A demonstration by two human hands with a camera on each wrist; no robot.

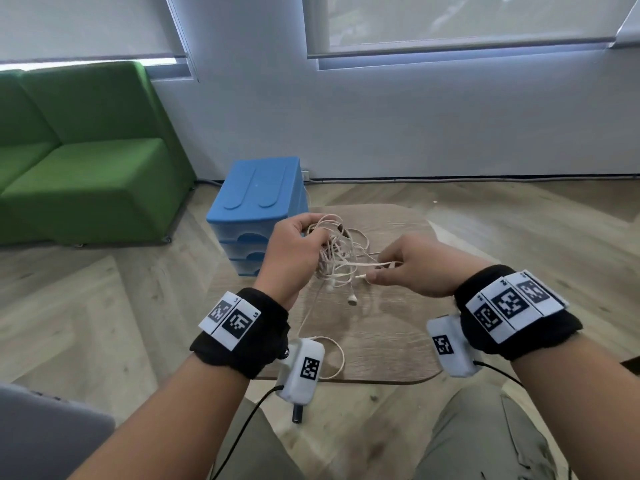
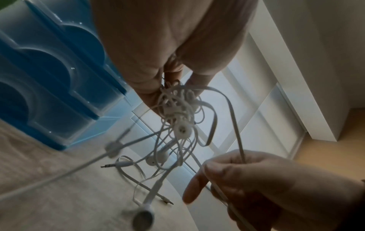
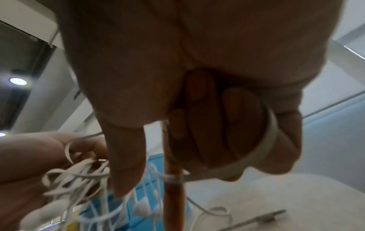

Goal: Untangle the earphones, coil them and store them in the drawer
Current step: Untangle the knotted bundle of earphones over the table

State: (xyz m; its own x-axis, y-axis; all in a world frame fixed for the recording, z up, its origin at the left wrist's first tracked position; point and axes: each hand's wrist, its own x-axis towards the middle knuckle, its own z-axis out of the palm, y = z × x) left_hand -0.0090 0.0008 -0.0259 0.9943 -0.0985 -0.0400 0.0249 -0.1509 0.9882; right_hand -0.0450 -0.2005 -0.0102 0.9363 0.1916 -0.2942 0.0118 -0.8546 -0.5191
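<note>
Left grip: left hand (image 1: 294, 247) curled round the top of the earphones (image 1: 337, 258), clamping the knotted bundle at about 10 o'clock of the worktop (image 1: 391, 344).
Right grip: right hand (image 1: 415, 268) pinching one flat strand (image 2: 236, 125) between thumb and fingers, at 3 o'clock from the bundle; seemingly looped once round a finger in the right wrist view, though blur leaves that unsure.
Bundle: held clear above the worktop, several loops crossing; one earbud (image 1: 352, 300) dangling at 6 o'clock, a plug (image 2: 110, 165) and another earbud (image 2: 143, 218) hanging low in the left wrist view.
Loose tail: a long run (image 1: 332, 355) trailing down to the worktop at 6 o'clock, near the left wrist.
Drawer unit: blue drawer unit (image 1: 258, 209) at 11 o'clock from the bundle, drawers apparently all closed.
Step in hand: untangling, early by the look of the knot.
Doing it well: better to slacken the left clamp slightly, draw the pinched strand sideways toward 3 o'clock gently, follow it back to a free end, feed that end through loops rather than tug.
Risk: hard pulling likely to tighten the knot.
</note>
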